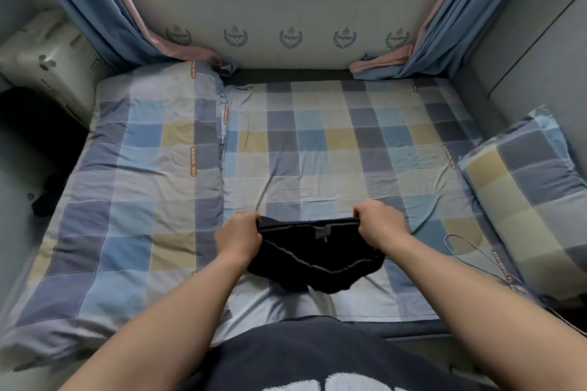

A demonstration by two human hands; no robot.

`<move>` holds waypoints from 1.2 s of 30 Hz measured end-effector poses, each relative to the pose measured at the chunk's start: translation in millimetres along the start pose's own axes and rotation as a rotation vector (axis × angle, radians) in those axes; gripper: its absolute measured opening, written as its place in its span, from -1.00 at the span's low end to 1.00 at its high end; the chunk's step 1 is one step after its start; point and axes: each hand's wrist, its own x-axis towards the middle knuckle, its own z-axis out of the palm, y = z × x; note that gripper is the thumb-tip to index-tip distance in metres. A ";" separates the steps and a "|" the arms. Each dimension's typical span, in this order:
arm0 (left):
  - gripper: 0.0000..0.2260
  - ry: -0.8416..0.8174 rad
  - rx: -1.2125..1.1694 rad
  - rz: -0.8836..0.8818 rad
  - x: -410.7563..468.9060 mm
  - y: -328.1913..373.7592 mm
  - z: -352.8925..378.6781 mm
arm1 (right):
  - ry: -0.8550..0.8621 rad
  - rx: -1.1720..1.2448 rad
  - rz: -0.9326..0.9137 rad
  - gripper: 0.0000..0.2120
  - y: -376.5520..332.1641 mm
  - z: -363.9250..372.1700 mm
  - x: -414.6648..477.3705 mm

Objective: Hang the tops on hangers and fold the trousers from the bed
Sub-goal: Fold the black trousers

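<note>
Black fabric garment [317,255], pale seam lines and small grey label showing, hanging over near edge of blue-and-beige checked bed [317,136]. Left hand [238,236] and right hand [379,225] each grip one end of its top edge, fingers curled

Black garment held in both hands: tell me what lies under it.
Under the black garment, gripped by left hand and right hand, only the blue checked bedsheet shows around its edges; anything directly beneath the cloth is covered.

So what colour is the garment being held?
The garment is very dark, near black, with pale stitching; the head view, the only one, shows it.
</note>
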 end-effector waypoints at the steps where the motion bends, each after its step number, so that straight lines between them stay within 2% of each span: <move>1: -0.73 -0.007 0.029 -0.044 -1.2 -10.6 2.3 | 0.006 -0.016 0.035 -0.74 7.5 6.1 -2.0; 6: -0.75 -0.046 0.004 -0.271 -6.3 -55.8 7.2 | 0.039 0.069 0.213 -0.75 45.4 29.1 -11.4; 9: -0.77 -0.050 -0.173 -0.448 -6.1 -64.9 9.2 | 0.053 0.354 0.376 -0.71 45.8 35.2 -8.1; 11: -0.76 -0.030 -0.587 -0.622 -2.9 -64.9 12.1 | 0.069 0.796 0.527 -0.69 37.7 37.7 -3.3; 13: -0.76 -0.050 -1.077 -0.803 -3.0 -59.4 10.6 | 0.004 1.305 0.706 -0.67 28.4 39.9 -1.7; 15: -0.79 -0.109 -1.350 -0.904 -4.7 -55.8 5.6 | -0.074 1.582 0.826 -0.74 25.8 40.3 -1.7; 17: -0.83 -0.171 -1.526 -0.962 -7.2 -55.3 0.8 | -0.119 1.715 0.887 -0.83 28.1 40.6 -0.9; 19: -0.87 -0.221 -1.682 -0.998 -9.3 -57.1 -4.4 | -0.162 1.808 0.885 -0.88 30.6 40.8 -0.4; 22: -0.93 -0.268 -1.845 -0.957 -9.5 -56.9 -14.3 | -0.166 1.825 0.740 -0.89 32.4 34.1 1.9; 24: -0.96 -0.257 -1.943 -0.874 -7.2 -55.7 -23.5 | -0.100 1.812 0.573 -0.80 33.4 28.4 4.6; 26: -0.91 -0.270 -2.013 -0.715 -5.0 -53.1 -32.5 | -0.010 1.778 0.416 -0.60 34.1 23.9 5.4; 28: -0.80 -0.236 -1.929 -0.519 -1.2 -44.2 -38.3 | 0.095 1.577 0.296 -0.49 33.0 18.4 5.0; 29: -0.74 -0.165 -1.784 -0.424 1.1 -38.0 -41.0 | 0.146 1.445 0.259 -0.49 32.0 14.6 5.9; 31: -0.70 0.053 -1.321 -0.260 8.5 -28.6 -50.0 | 0.269 1.248 0.235 -0.58 29.8 2.2 11.3; 33: -0.70 0.213 -0.899 -0.097 20.5 -23.6 -67.1 | 0.370 1.175 0.218 -0.69 27.8 -18.2 19.8; 36: -0.80 0.387 -0.561 0.078 44.2 -17.4 -103.3 | 0.493 1.128 0.111 -0.80 24.6 -60.7 34.5</move>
